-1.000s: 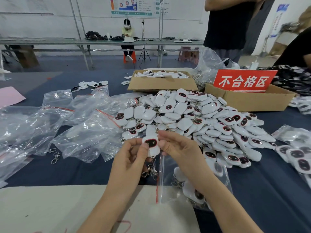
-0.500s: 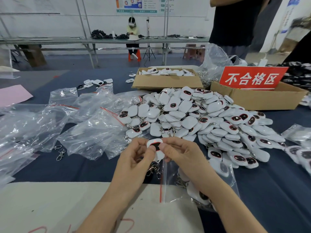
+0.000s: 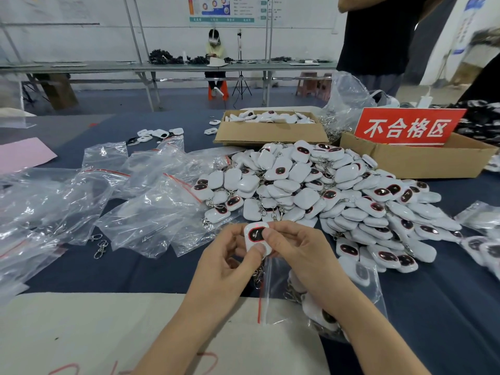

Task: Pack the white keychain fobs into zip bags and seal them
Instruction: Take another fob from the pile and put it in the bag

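Pinching one white keychain fob (image 3: 255,236) just before the fob pile (image 3: 324,193): left hand (image 3: 227,263) thumb on its lower face, right hand (image 3: 297,255) fingers curled on its edge. Zip bag (image 3: 370,285) under right forearm holds several fobs. Cardboard box (image 3: 270,136) behind holds more. Red-sign box (image 3: 416,163) contents hidden. Empty zip bags (image 3: 151,220) left.

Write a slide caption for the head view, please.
Left hand and right hand pinch one white fob near a part-filled zip bag, beside a pile of fobs.
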`<state>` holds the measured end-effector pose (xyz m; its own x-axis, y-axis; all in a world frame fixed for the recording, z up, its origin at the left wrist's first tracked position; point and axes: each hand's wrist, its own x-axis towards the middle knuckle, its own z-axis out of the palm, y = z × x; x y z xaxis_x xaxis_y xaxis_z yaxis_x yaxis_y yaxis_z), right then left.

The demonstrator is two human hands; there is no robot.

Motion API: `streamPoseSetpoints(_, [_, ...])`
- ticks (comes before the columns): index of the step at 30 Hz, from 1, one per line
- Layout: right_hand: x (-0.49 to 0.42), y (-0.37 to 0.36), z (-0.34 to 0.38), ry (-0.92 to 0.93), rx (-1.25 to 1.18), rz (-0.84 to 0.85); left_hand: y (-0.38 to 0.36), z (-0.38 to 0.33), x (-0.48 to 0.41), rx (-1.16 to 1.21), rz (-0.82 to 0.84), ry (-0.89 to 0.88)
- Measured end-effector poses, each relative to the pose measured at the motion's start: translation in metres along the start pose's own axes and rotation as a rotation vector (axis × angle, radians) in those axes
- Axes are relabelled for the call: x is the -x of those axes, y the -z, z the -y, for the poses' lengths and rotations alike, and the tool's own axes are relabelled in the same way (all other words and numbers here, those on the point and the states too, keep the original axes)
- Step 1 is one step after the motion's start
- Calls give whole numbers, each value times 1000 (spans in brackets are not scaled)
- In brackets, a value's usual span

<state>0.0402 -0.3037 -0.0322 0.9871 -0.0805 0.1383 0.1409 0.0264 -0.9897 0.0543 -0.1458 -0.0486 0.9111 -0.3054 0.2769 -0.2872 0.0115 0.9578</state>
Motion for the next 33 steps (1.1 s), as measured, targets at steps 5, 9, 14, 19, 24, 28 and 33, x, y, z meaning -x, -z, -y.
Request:
streamPoseSetpoints(5, [2, -1, 0, 2, -28, 17, 0, 0, 0, 14, -31, 11])
streamPoseSetpoints(9, [1, -2, -1, 27, -57, 47, 1, -3, 1, 37, -40, 21])
streamPoseSetpoints(14, [0, -1, -3, 52, -1, 66, 3, -3, -1, 58, -44, 32])
streamPoseSetpoints(19, [0, 0, -3, 52, 31, 64, 4, -2, -1, 42, -51, 33])
streamPoseSetpoints(24, [-1, 2, -5, 51, 68, 52, 1, 1, -2, 26, -87, 19])
streamPoseSetpoints(28, [-1, -1, -10, 71, 88, 42, 0, 5, -3, -29, -163, 3])
streamPoseSetpoints(33, [1, -2, -10, 147, 70, 71, 0, 7, -2, -418, -169, -187])
